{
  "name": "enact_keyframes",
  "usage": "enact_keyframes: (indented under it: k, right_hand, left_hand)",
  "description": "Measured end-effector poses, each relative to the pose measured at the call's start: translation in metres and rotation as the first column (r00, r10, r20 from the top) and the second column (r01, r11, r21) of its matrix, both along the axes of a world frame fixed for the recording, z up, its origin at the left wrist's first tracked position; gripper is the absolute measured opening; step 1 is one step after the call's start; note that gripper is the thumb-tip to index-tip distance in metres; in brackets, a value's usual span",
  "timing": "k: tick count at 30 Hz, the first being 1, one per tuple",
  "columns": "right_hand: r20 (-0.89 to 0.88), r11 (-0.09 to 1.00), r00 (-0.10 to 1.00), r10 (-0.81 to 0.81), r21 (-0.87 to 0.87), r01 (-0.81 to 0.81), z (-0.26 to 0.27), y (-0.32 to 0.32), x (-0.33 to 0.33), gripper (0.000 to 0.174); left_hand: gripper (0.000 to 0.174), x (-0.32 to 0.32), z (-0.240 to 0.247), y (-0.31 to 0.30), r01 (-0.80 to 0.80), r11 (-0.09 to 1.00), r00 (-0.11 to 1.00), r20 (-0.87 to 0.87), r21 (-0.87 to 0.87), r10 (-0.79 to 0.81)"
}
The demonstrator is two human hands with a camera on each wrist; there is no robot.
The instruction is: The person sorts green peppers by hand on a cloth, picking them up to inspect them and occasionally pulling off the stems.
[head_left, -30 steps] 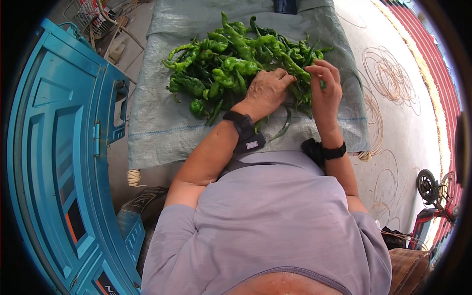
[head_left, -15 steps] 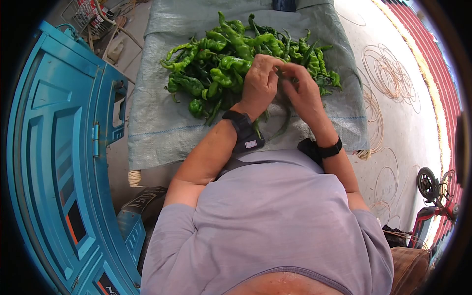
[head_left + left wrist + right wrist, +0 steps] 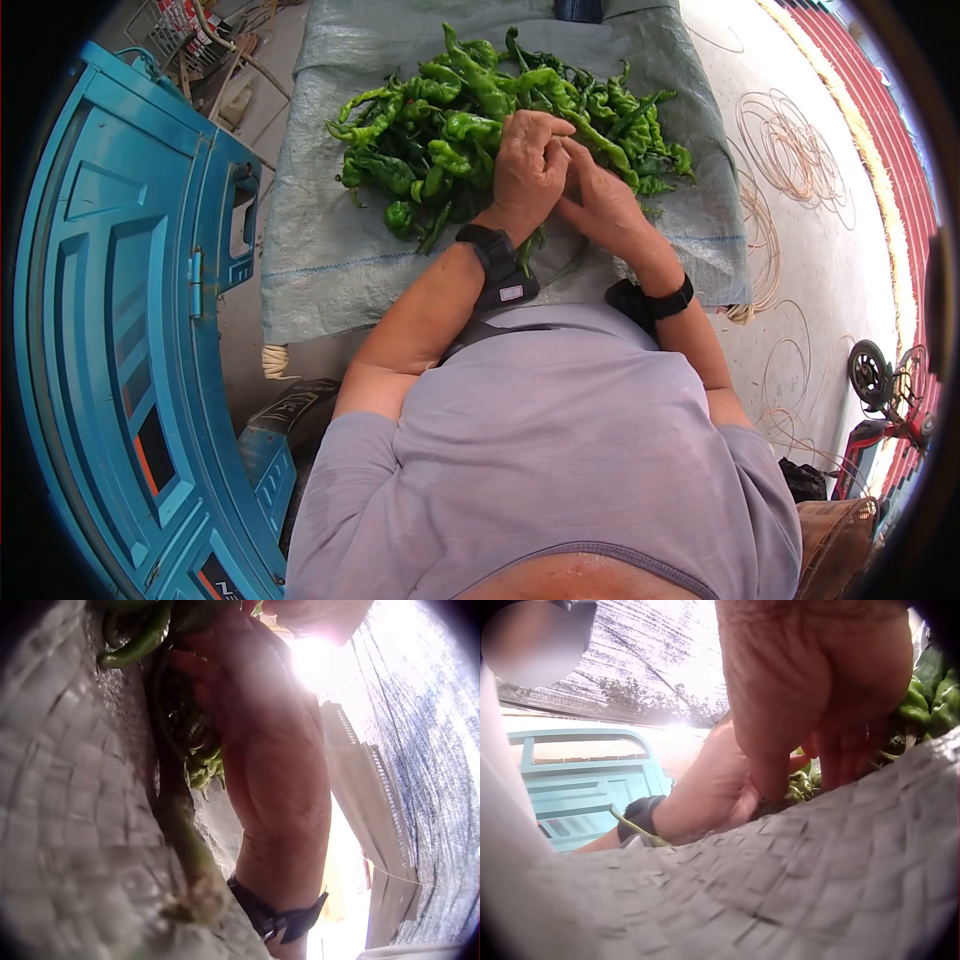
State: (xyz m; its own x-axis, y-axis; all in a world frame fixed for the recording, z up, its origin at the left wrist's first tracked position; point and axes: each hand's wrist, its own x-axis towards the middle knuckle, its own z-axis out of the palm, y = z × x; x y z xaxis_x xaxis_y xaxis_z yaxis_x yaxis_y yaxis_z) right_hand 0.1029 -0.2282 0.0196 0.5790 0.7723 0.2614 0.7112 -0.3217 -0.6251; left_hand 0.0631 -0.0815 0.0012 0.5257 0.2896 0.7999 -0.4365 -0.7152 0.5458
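Observation:
Green peppers (image 3: 452, 155) lie heaped on a grey woven sheet (image 3: 330, 290). Over the heap's near side, the left hand (image 3: 527, 172) has bent fingers, meeting the right hand (image 3: 608, 208) at the fingertips. Whatever lies between those fingertips is hidden in the head view. The left wrist view has the strapped right hand (image 3: 274, 742) beside a curved pepper (image 3: 139, 645), with a blurred stalk (image 3: 187, 847) nearer the camera. In the right wrist view the right hand (image 3: 817, 682) points down in front of the left hand (image 3: 709, 787); peppers (image 3: 930, 705) show behind.
A blue metal panel (image 3: 130, 250) stands at the left, beside a wire basket (image 3: 185, 40). Coiled cord (image 3: 790, 150) lies on the floor at the right. A brown basket (image 3: 835, 540) and a small wheel (image 3: 868, 372) are at the lower right.
The right hand has moved left from the heap's right side to meet the left hand. The left hand has lifted slightly and shifted left, with its fingers bent differently.

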Motion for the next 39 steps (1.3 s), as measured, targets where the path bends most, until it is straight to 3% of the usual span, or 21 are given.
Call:
enact_keyframes:
  k: [7, 10, 13, 32, 39]
  right_hand:
    - [0.073, 0.998, 0.996, -0.042, -0.033, 0.044, -0.001, 0.004, -0.003, 0.076]
    - [-0.071, 0.996, 0.995, -0.075, -0.053, 0.071, 0.008, 0.003, -0.008, 0.077]
    - [-0.101, 0.995, 0.992, -0.079, -0.061, 0.073, 0.010, 0.001, -0.007, 0.077]
    - [-0.042, 0.990, 0.993, -0.114, -0.088, 0.110, 0.006, 0.004, -0.006, 0.059]
    - [-0.026, 0.988, 0.992, -0.123, -0.098, 0.120, 0.004, 0.005, -0.005, 0.060]
  left_hand:
    - [0.023, 0.001, -0.001, 0.000, 0.005, 0.999, 1.000, 0.008, 0.047, -0.006]
    - [0.022, 0.001, 0.000, 0.000, 0.003, 0.999, 1.000, 0.008, 0.035, -0.003]
    - [0.022, 0.000, 0.000, 0.000, 0.010, 1.000, 1.000, 0.011, 0.029, -0.010]
    - [0.013, -0.002, 0.003, 0.000, 0.068, 0.998, 0.992, -0.104, 0.010, -0.066]
    - [0.019, -0.001, 0.001, 0.001, 0.061, 0.998, 0.995, -0.076, 0.034, -0.058]
